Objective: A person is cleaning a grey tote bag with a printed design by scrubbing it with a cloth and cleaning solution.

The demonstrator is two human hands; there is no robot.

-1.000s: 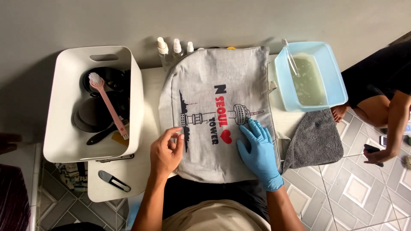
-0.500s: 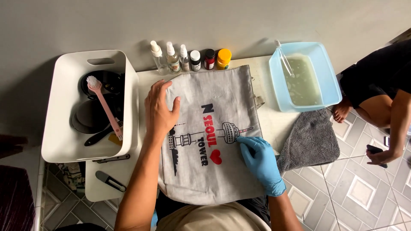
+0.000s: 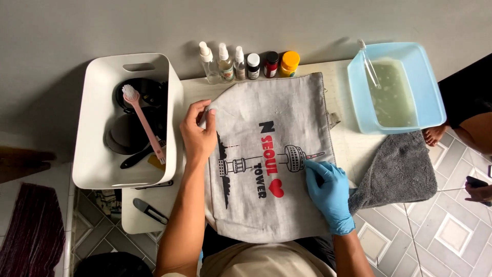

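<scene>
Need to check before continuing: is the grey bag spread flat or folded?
Spread flat: the grey bag lies open on the table, printed face fully visible.

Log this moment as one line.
left hand: flat on grey tote bag, bare | right hand: blue glove, fingers on the bag's print | beside: white bin, blue tub

Grey tote bag (image 3: 266, 154) with black-and-red print, blue glove (image 3: 330, 192), pale blue tub (image 3: 425, 87), white bin (image 3: 97, 118)
</scene>
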